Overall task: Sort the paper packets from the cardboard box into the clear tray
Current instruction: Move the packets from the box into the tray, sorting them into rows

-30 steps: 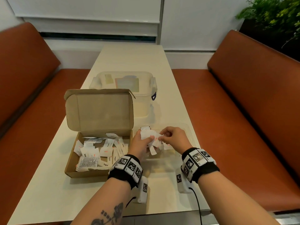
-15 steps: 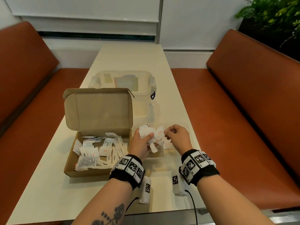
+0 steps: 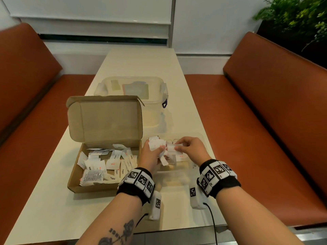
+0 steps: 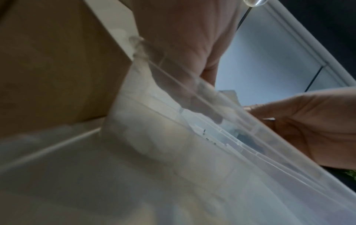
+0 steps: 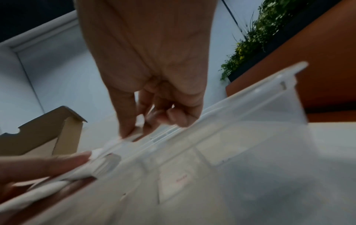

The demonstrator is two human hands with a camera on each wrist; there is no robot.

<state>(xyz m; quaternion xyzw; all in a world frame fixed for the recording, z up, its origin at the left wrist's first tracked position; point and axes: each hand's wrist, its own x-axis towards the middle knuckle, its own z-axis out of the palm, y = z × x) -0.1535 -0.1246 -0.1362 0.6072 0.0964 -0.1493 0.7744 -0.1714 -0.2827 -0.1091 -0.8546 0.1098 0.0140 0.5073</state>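
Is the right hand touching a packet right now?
Touching. The head view shows the right hand pinching a white packet between thumb and fingers, above the clear tray.

Matt brown cardboard box (image 3: pixel 104 187), white paper packets (image 3: pixel 113 164), a clear, seemingly smooth plastic tray (image 5: pixel 269 97), glossy table (image 3: pixel 141 62).

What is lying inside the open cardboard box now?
The cardboard box holds many loose paper packets, some marked Sugar or Salt, and one clear printed sachet. Whatever lies beneath this pile is covered.

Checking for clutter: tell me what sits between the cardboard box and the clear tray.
Head view: only the left hand, gripping packets, fills the gap between cardboard box and clear tray.
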